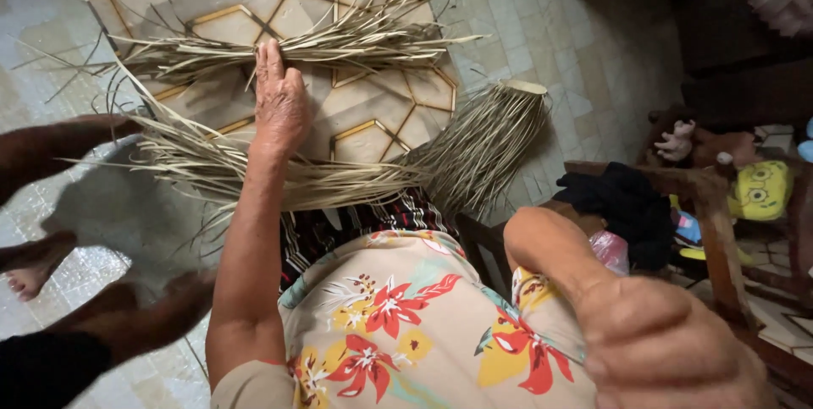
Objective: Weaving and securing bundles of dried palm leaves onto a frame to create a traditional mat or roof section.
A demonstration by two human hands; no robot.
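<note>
My left hand (279, 104) stretches forward, fingers straight and flat, its tips resting on a far bundle of dried palm-leaf strips (339, 41) on the patterned floor. A second, longer bundle of strips (254, 174) crosses under my forearm and over my lap. At the right it fans into a partly woven panel (491, 134). My right hand (660, 345) is close to the camera at the lower right, blurred, fingers curled into a fist, with nothing visible in it. My lap is covered by a floral dress (398, 316).
Another person's bare legs and foot (34, 265) sit at the left on the pale tiles. A wooden chair (720, 214) at the right holds dark cloth (627, 201), a yellow plush toy (762, 189) and a pink bag (611, 250).
</note>
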